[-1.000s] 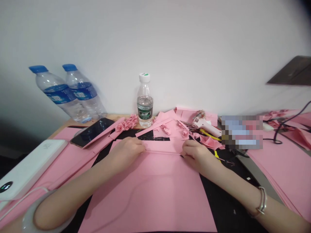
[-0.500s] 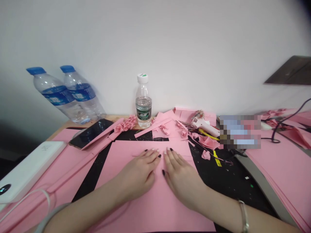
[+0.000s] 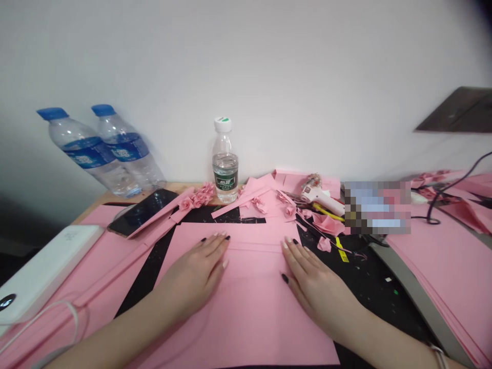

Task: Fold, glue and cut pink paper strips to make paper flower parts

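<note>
The pink paper sheet (image 3: 249,318) lies flat on a black mat (image 3: 369,277), right under your hands, with a fold line running across it near its far end. Your left hand (image 3: 192,274) and right hand (image 3: 317,289) rest palm down on the sheet, apart from each other, with the fold line's ends near your fingertips. Your fingers (image 3: 298,259) are open and spread, gripping nothing. Past the sheet, a small water bottle (image 3: 225,169) with a white cap stands upright by the wall (image 3: 269,77), holding clear water to just above its green label. To its left, two larger blue-capped water bottles (image 3: 82,143) and (image 3: 128,148) lean tilted against the wall, side by side; you can't tell how much is in them. Paper roses (image 3: 196,197) lie on a pink strip near the desk's (image 3: 130,189) back edge. A glue gun (image 3: 321,197) sits among pink scraps, a phone (image 3: 142,218) lies further left, and a white power bank (image 3: 49,271) rests on pink sheets at the left.
</note>
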The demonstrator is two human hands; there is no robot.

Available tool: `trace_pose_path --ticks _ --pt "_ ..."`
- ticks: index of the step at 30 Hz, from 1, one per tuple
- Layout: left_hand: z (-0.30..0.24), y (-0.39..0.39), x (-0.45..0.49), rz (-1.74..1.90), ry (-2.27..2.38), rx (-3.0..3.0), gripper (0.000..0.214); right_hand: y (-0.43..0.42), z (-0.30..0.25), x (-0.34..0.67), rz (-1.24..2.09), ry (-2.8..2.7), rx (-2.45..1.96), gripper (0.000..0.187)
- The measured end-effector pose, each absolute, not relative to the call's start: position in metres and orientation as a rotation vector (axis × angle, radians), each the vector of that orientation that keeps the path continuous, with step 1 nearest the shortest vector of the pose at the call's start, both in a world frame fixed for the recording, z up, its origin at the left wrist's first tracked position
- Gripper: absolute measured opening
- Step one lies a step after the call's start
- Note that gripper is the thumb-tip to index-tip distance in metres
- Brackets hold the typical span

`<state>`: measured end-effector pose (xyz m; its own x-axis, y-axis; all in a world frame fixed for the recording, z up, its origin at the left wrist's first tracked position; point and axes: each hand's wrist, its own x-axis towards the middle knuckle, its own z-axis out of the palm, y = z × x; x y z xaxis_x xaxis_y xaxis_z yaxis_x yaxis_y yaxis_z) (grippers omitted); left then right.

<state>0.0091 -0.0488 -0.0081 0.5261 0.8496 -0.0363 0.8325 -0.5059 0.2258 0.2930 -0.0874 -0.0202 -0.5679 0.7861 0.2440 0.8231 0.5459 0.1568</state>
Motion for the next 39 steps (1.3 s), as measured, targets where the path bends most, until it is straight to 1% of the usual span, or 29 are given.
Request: trace_pose_path --ticks 4,8,11,15,17,19,21,23,25,27,30,35,37,39 --pt "-0.005 -0.048 -0.002 0.121 1.431 2.637 0.046 -0.084 -0.020 0.307 -0.460 -2.583 -1.365 0.040" --pt "0.003 -0.037 -0.002 0.212 1.363 2.734 0.034 -0.069 -0.008 0.304 -0.383 -2.505 -1.374 0.032" --pt "0.011 -0.023 0.001 0.278 1.293 2.732 0.031 -0.057 0.005 0.296 -0.247 -2.527 -1.478 0.025" --pt "0.021 -0.004 0.003 0.306 1.262 2.666 0.027 -0.045 0.019 0.287 -0.069 -2.536 -1.711 0.026" --pt "0.025 0.002 0.004 0.304 1.248 2.618 0.024 -0.040 0.021 0.286 0.048 -2.498 -1.768 0.023" --pt "0.026 0.006 0.006 0.276 1.249 2.564 0.021 -0.035 0.019 0.287 0.200 -2.461 -1.770 0.020" --pt "0.026 0.008 0.008 0.243 1.270 2.487 0.017 -0.028 0.016 0.289 0.309 -2.439 -1.746 0.024" --pt "0.024 0.010 0.009 0.238 1.285 2.391 0.016 -0.022 0.015 0.291 0.366 -2.445 -1.706 0.026" --pt "0.021 0.011 0.009 0.256 1.273 2.328 0.017 -0.017 0.017 0.293 0.423 -2.440 -1.673 0.023" --pt "0.019 0.012 0.008 0.264 1.223 2.335 0.017 -0.012 0.020 0.296 0.480 -2.430 -1.650 0.019" --pt "0.018 0.014 0.007 0.271 1.164 2.382 0.020 -0.007 0.023 0.298 0.550 -2.430 -1.605 0.020" --pt "0.020 0.005 0.007 0.315 1.150 2.432 0.029 -0.015 0.022 0.296 0.505 -2.436 -1.502 0.025" --pt "0.017 -0.005 0.005 0.323 1.154 2.477 0.032 -0.028 0.018 0.295 0.385 -2.445 -1.457 0.029" --pt "0.011 -0.017 0.002 0.336 1.161 2.523 0.033 -0.044 0.012 0.296 0.134 -2.499 -1.370 0.033"
